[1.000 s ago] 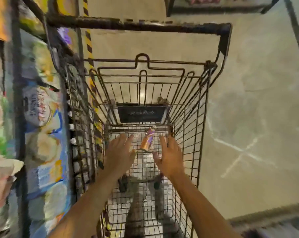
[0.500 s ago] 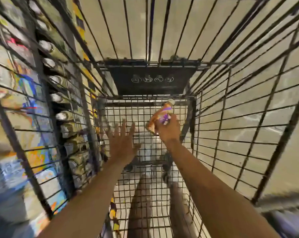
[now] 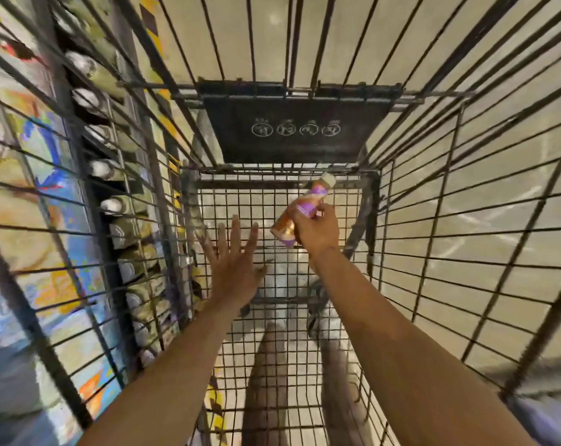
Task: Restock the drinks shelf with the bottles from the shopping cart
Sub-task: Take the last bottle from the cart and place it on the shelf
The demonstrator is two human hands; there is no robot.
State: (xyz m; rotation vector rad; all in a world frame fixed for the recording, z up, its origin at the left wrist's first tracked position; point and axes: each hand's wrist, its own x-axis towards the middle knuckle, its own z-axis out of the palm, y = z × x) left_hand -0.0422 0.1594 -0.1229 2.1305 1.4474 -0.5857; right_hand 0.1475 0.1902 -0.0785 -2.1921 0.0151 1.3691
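Wire cart (image 3: 433, 252) walls surround both hands: the right hand (image 3: 316, 231) grips a tilted purple-and-orange bottle (image 3: 300, 210), while the left hand (image 3: 237, 268) hovers beside it, fingers (image 3: 235, 230) spread straight.

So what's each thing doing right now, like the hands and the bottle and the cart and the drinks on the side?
bottle: capped, tilted, gripped by the right hand.
right hand: fingers curled round the bottle.
left hand: fingers spread, holding nothing.
shopping cart: both arms reaching inside.
shelf bottles: lined up in a row beside the cart, seen through its left wall.
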